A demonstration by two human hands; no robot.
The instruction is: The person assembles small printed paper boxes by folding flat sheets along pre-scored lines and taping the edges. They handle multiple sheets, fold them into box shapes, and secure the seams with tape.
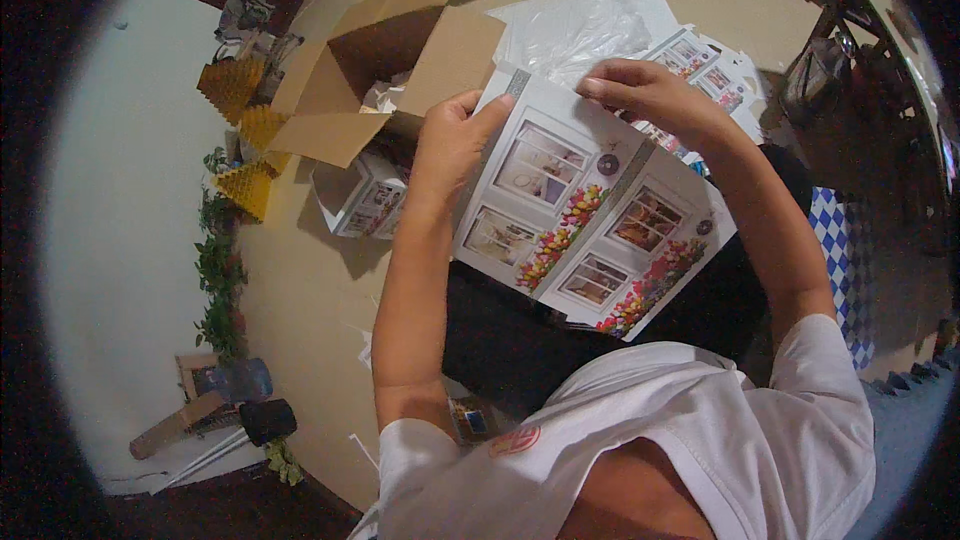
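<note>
Above a dark-clad lap [510, 335], a printed white carton [590, 215] is clasped at its side by the left grip [450, 145], the right grip [660, 98] at its upper edge, hold unclear from here, as beyond, an open cardboard box [450, 52] on the floor [300, 330] contains crumpled white material [388, 94].

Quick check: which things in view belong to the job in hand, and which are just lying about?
Likely in the work:
printed white carton, held by the left hand, right hand at its upper edge
similar printed pieces beyond the right hand
open cardboard box, perhaps

Apparently just lying about:
leafy plant
yellow ridged objects
black container
</note>
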